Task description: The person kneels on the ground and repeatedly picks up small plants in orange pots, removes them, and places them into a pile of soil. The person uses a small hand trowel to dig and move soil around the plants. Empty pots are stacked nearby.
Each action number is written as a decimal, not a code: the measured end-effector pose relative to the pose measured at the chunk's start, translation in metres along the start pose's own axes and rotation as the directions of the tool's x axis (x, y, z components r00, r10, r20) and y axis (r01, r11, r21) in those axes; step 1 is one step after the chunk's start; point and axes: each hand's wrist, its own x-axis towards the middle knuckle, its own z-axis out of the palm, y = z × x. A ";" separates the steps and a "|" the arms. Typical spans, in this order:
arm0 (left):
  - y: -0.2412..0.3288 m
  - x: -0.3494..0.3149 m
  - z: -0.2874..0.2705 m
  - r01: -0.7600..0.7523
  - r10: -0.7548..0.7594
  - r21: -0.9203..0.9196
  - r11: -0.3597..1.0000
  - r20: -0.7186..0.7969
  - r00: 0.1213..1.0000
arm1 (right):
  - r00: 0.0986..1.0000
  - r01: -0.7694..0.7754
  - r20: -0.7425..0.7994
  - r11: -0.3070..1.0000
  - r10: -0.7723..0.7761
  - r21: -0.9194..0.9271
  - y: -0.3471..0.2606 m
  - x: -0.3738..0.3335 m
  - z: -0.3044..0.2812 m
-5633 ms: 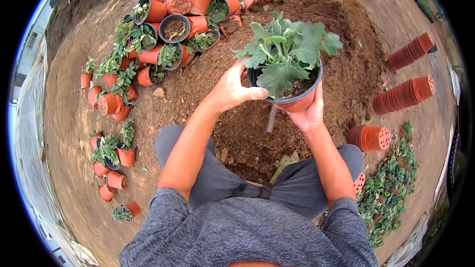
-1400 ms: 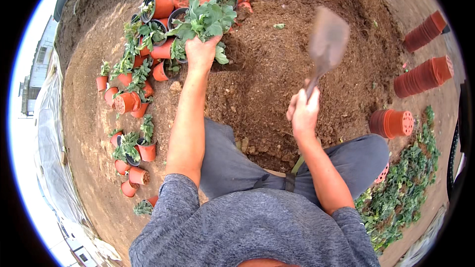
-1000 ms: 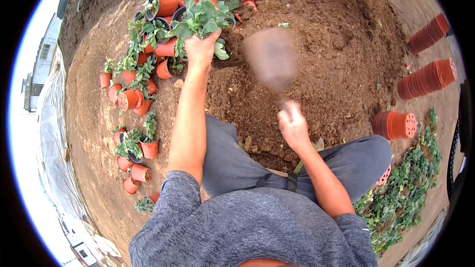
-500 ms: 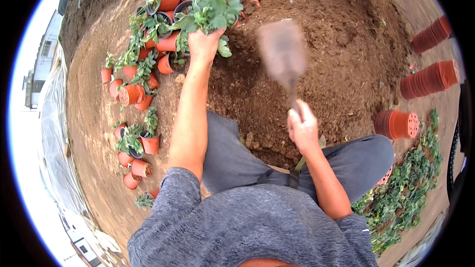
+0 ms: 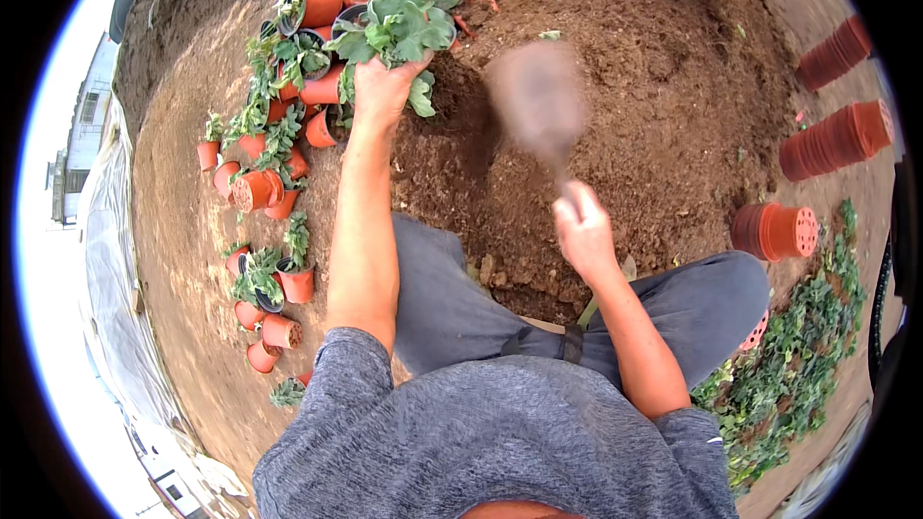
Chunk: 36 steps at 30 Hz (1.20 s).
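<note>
My left hand (image 5: 383, 91) is closed on a leafy green plant (image 5: 396, 27) among the potted plants at the upper left; the leaves hide whether a pot is beneath it. My right hand (image 5: 583, 223) grips the handle of a trowel (image 5: 541, 101). The broad blade is smeared by motion and hangs over the heap of loose brown soil (image 5: 654, 135). A dark hollow in the soil lies between the plant and the blade.
Orange-brown pots (image 5: 319, 6), many tipped over with plants in them, spread along the left. Stacks of nested pots (image 5: 835, 141) lie on the right. Below them is a bed of uprooted-looking greenery (image 5: 798, 365). My bent legs (image 5: 433, 279) border the soil.
The trowel blade has shifted slightly left, with my right hand a little higher. My left hand keeps hold of the plant, both slightly further left in view.
</note>
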 end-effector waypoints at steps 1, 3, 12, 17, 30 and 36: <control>-0.001 0.000 -0.002 0.023 -0.023 -0.020 1.000 0.004 1.000 | 0.983 0.113 0.171 0.959 -0.069 -0.260 0.006 0.001 0.000; -0.002 -0.002 -0.007 0.075 -0.075 -0.059 0.995 0.003 0.997 | 0.987 -0.099 0.124 0.994 0.105 -0.055 0.006 -0.010 0.001; 0.009 -0.001 -0.009 0.052 -0.047 -0.222 0.974 0.027 0.999 | 0.983 -0.016 0.172 0.969 0.060 -0.246 0.011 -0.010 -0.002; 0.006 -0.001 -0.015 0.063 -0.074 -0.289 0.955 -0.026 0.997 | 0.987 -0.015 -0.146 0.958 0.059 0.287 -0.020 -0.009 -0.001; -0.001 0.002 -0.011 -0.017 0.035 -0.193 0.981 0.087 0.996 | 0.979 0.047 -0.204 0.975 -0.003 0.215 -0.013 0.008 0.002; 0.000 0.003 -0.018 -0.060 0.043 0.101 0.993 0.162 0.986 | 0.990 0.042 -0.135 0.997 -0.033 0.067 -0.030 0.007 -0.011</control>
